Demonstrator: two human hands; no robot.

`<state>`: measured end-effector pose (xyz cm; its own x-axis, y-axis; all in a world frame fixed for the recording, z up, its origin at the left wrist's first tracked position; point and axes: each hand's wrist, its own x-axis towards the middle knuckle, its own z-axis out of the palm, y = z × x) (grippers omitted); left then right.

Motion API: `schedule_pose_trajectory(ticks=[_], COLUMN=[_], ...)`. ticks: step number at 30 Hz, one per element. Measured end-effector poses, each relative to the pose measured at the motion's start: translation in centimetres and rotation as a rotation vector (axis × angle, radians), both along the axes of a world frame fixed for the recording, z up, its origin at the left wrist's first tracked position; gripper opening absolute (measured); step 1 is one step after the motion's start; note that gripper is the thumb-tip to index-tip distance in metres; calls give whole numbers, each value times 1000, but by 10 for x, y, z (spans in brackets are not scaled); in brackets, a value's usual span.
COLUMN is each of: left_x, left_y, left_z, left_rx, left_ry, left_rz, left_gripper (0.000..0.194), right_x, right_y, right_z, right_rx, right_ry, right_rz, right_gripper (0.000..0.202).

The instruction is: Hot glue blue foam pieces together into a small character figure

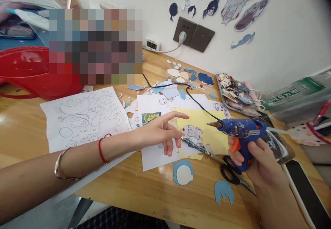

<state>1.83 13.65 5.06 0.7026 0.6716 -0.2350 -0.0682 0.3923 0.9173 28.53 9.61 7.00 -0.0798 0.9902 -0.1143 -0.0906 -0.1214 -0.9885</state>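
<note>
- Right hand (266, 165): fingers wrapped round the handle of the blue glue gun (241, 127), beside its orange trigger (235, 145); the gun, lifted above the surface, looks stiff and fairly light; hold it by that handle, clear of the nozzle (213, 124), which may be hot
- Left hand (157, 132): fingers loosely spread, gripping nothing visible; whether they touch the pen (195, 145) beside them, I cannot tell
- Nearer than the left fingers, a blue-and-white cutout (183, 174); it looks thin and bendable, best taken by its edges
- Wooden surface (144, 196) beneath both hands; beyond the fingers, a wall (284, 36) with a socket (184, 30)
</note>
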Motion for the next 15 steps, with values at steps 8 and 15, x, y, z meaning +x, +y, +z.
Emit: schedule_pose_trajectory(ticks=[8, 15], left_x=[1, 1], left_y=[0, 1], left_z=[3, -1], left_rx=[-27, 61], left_ry=[67, 143], left_rz=[9, 102], left_gripper=[39, 16], right_x=[0, 0], right_y=[-1, -1], right_z=[-1, -1], right_rx=[-6, -9], right_ry=[3, -12], right_rz=[-6, -25], right_gripper=[18, 18])
